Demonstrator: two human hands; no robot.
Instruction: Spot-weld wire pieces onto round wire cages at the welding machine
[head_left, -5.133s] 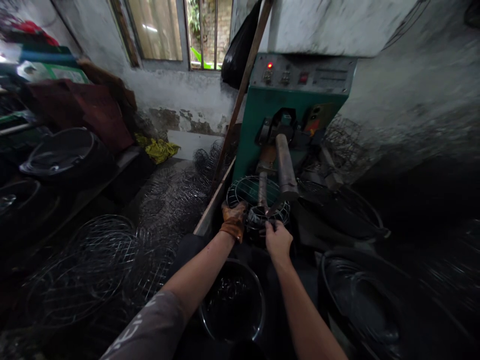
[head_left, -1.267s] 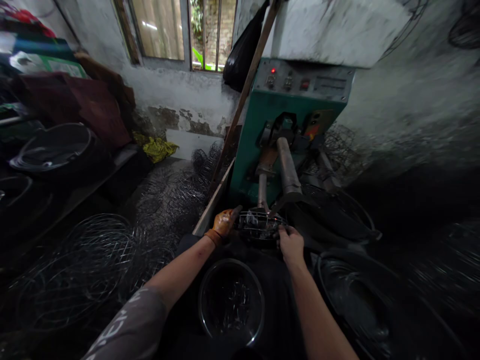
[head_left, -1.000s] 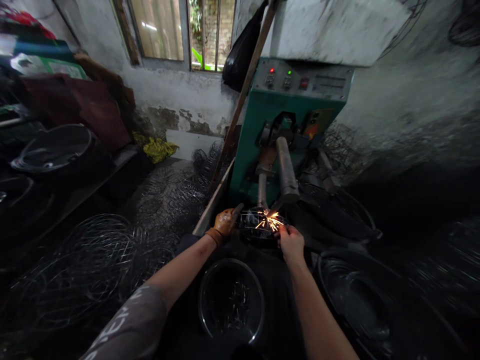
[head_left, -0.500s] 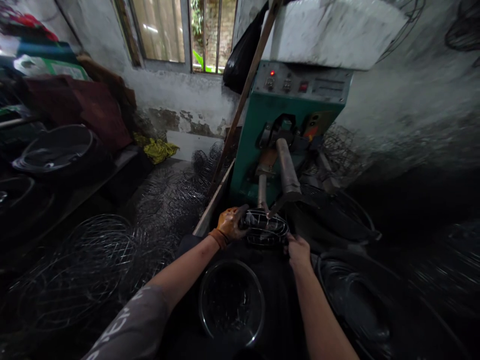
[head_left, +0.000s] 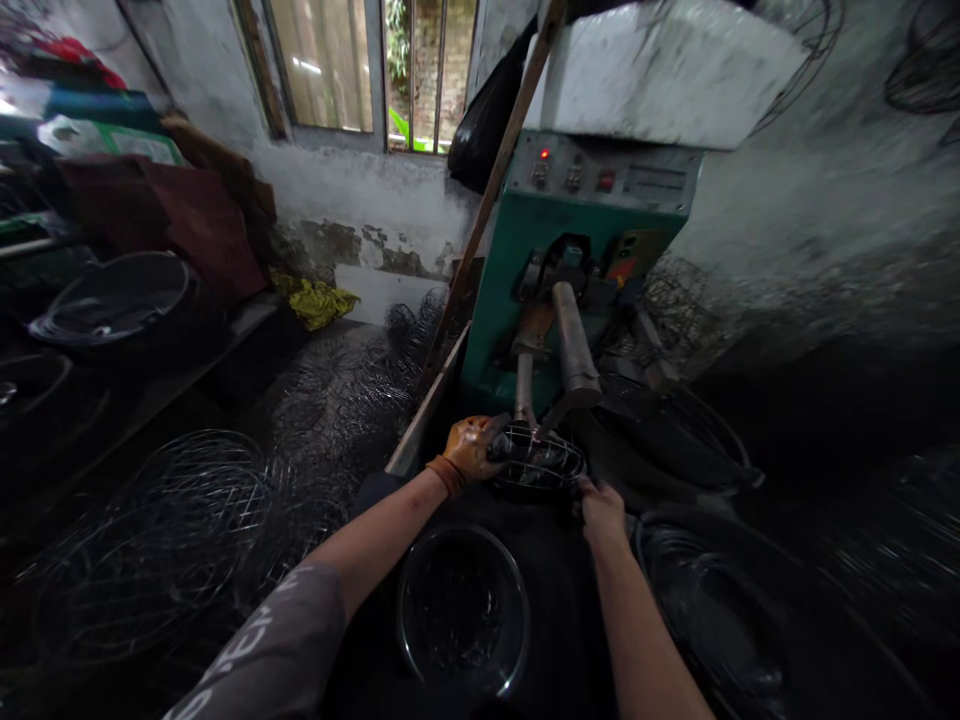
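A small round wire basket lies under the two metal arms of a green welding machine. My left hand, in an orange glove, is closed on the basket's left rim. On the basket's right rim sits my bare right hand, its fingers curled around the wire. The tip of the upper arm touches the basket's top wires.
A steel bowl of small wire pieces sits right below my arms. Wire mesh discs pile up at the left. Dark tubs stand at the far left and at the right. A wooden stick leans by the machine.
A second ago sparks flew at the arm's tip on the basket; they are gone and the green lamp is off. The basket has turned a little, and my right hand has slid down its right rim.
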